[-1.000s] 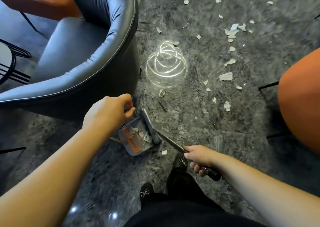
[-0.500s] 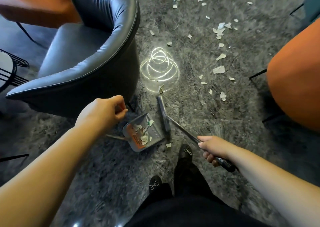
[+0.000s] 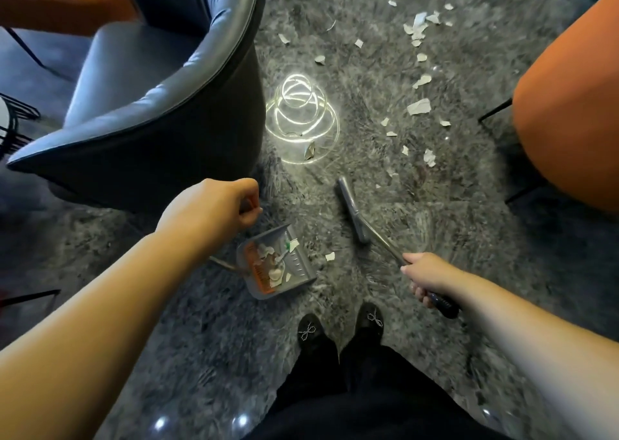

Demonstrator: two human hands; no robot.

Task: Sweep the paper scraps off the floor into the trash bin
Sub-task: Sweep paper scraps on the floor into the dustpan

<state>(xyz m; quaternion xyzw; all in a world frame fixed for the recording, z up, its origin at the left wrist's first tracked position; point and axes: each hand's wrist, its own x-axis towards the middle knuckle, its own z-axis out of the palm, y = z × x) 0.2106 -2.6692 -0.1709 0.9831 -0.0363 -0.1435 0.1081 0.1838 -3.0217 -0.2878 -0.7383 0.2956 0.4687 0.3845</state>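
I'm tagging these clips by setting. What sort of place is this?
Probably a lounge or cafe seating area: a dark leather tub chair, orange seats on thin black legs, and a polished grey marble floor strewn with paper scraps.

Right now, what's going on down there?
A person is sweeping paper scraps off a grey floor. The left hand grips the dustpan's handle; the dustpan sits on the floor with some scraps already in it. The right hand grips the broom, its head apart from the pan. One scrap lies beside the pan, and many more scraps lie farther out.
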